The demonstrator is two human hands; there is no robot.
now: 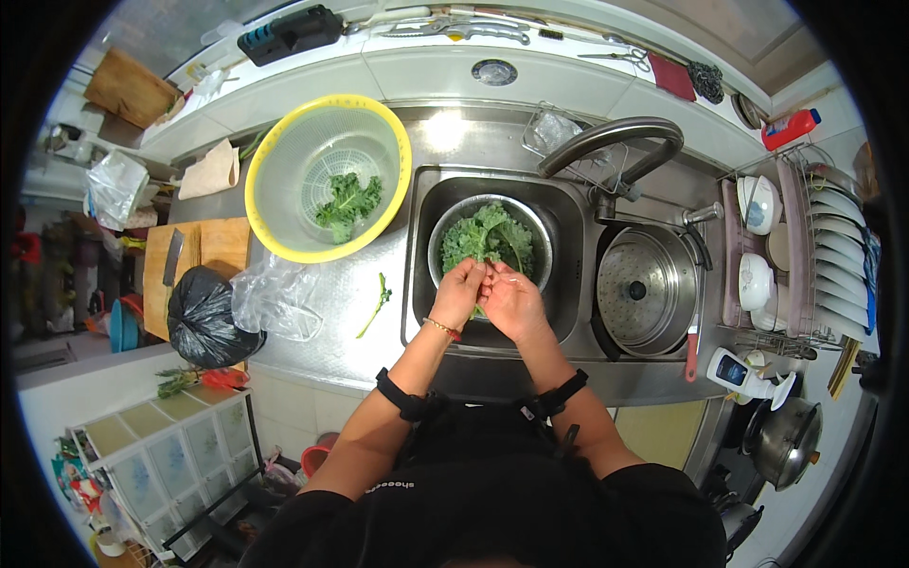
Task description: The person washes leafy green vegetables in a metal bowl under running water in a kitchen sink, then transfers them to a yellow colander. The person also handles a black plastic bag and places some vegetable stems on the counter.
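My left hand [456, 291] and my right hand [514, 297] meet over the near side of a stainless steel bowl [546, 247]. Their fingertips pinch the stem end of a curly kale leaf [490, 226], whose frilly part points away from me. More kale fills the bowl beneath and partly blends with the held leaf. The bowl sits in the left sink basin [572, 206]. On the steel counter left of the sink lies a stripped green stem [376, 307]. A yellow-rimmed colander [291, 177] further left has a kale leaf [349, 204] inside it.
A curved faucet [618, 128] arches behind the basins. A steamer pot [646, 305] occupies the right basin, with a red-handled knife [691, 355] beside it. At left are a black plastic bag [209, 312], a clear bag [277, 298] and a cleaver [172, 257] on a cutting board [158, 284].
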